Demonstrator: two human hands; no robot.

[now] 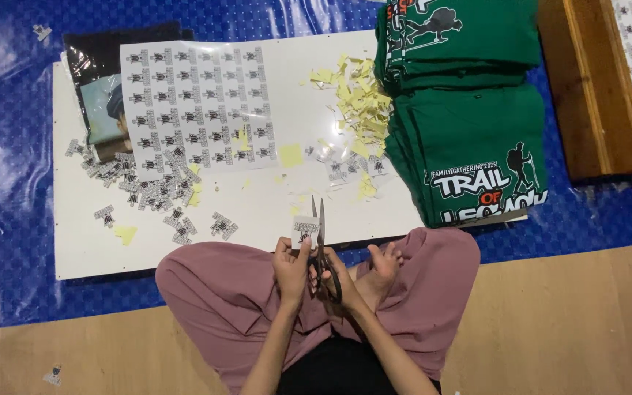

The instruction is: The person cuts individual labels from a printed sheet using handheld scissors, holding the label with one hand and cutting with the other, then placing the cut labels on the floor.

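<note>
My left hand point(291, 265) pinches a small white printed sticker piece point(305, 229) and holds it upright over my lap. My right hand point(336, 276) grips a pair of scissors point(321, 245), whose blades point up and cut along the right edge of the piece. Ahead on the white board point(82, 249) lies a full sheet of printed stickers point(197, 108). A heap of cut-out stickers point(148, 183) lies at its lower left. I sit cross-legged in mauve trousers point(217, 303).
Yellow paper offcuts point(360, 102) are piled right of the sheet. Two stacks of folded green printed shirts point(469, 150) lie at the right. A wooden plank point(594, 80) sits beyond them. A blue tarp point(9, 190) covers the floor under the board. A dark printed item point(100, 80) lies under the sheet's left side.
</note>
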